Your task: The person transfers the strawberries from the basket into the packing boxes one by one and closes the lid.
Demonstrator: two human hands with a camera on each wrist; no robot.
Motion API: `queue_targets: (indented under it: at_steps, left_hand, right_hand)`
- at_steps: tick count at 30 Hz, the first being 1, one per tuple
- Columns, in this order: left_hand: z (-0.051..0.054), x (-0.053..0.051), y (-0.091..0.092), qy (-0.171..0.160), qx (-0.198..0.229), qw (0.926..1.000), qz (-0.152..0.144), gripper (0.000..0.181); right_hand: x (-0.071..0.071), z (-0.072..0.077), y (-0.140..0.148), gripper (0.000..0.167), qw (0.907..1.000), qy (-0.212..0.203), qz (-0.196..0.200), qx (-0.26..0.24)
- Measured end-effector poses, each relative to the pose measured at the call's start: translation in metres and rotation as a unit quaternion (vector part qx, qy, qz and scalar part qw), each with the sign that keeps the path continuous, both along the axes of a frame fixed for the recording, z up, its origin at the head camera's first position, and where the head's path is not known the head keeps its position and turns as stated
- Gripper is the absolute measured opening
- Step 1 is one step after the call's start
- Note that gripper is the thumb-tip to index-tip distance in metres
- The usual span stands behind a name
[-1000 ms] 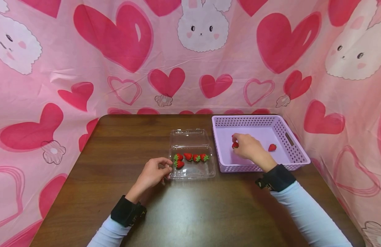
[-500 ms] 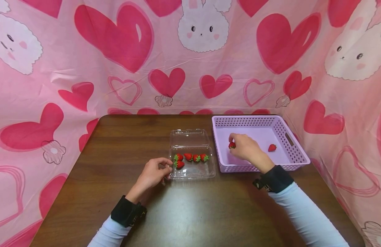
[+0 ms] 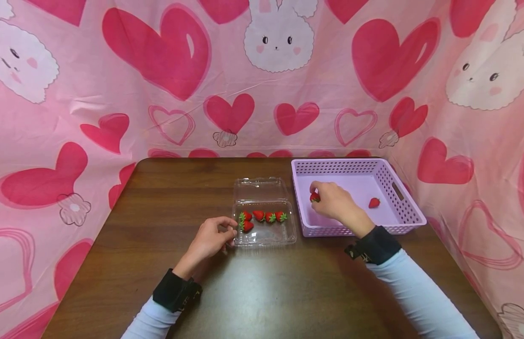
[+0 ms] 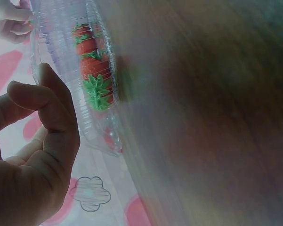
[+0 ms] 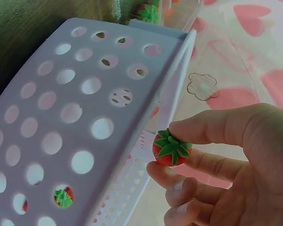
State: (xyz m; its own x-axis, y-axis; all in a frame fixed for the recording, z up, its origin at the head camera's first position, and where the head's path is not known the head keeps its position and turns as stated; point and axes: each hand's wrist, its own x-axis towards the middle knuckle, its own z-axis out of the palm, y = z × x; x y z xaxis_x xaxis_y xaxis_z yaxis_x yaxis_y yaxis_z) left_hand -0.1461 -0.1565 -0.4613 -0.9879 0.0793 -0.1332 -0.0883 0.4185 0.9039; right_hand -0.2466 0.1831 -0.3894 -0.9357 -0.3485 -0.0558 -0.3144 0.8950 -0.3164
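My right hand (image 3: 335, 201) pinches a red strawberry (image 3: 315, 197) between thumb and fingers, over the left part of a lilac basket (image 3: 347, 230). The green leaves of this held strawberry (image 5: 172, 149) face the camera in the right wrist view. Another strawberry (image 3: 374, 203) lies on the basket floor. To the left, a clear plastic clamshell box (image 3: 268, 238) stands with its lid raised back and several strawberries (image 3: 259, 215) inside. My left hand (image 3: 212, 237) rests at the box's left edge, fingers loosely bent; in the left wrist view a gap shows between thumb and index finger (image 4: 54, 106).
Both containers stand on a dark brown wooden table (image 3: 181, 188), the basket close to the box's right side. The basket's perforated wall (image 5: 84, 113) rises beside my right hand. A pink cloth (image 3: 173, 117) with hearts and rabbits hangs behind the table and at its sides.
My right hand has moved left and slightly up within the basket, carrying the strawberry toward the clamshell box. My left hand and the box have stayed where they were.
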Motion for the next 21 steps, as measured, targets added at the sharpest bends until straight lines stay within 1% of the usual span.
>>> queue_targets:
  at_steps: [12, 21]
  left_hand:
    - [0.001, 0.0, -0.001, -0.004, 0.001, 1.0, -0.002, 0.019]
    - [0.0, 0.0, -0.001, -0.002, -0.001, 1.0, -0.001, 0.018]
  right_hand:
    - [0.002, 0.003, -0.007, 0.03, 0.9992, 0.029, 0.018, -0.019]
    - [0.003, 0.005, -0.014, 0.027, 0.9986, 0.037, 0.031, -0.021]
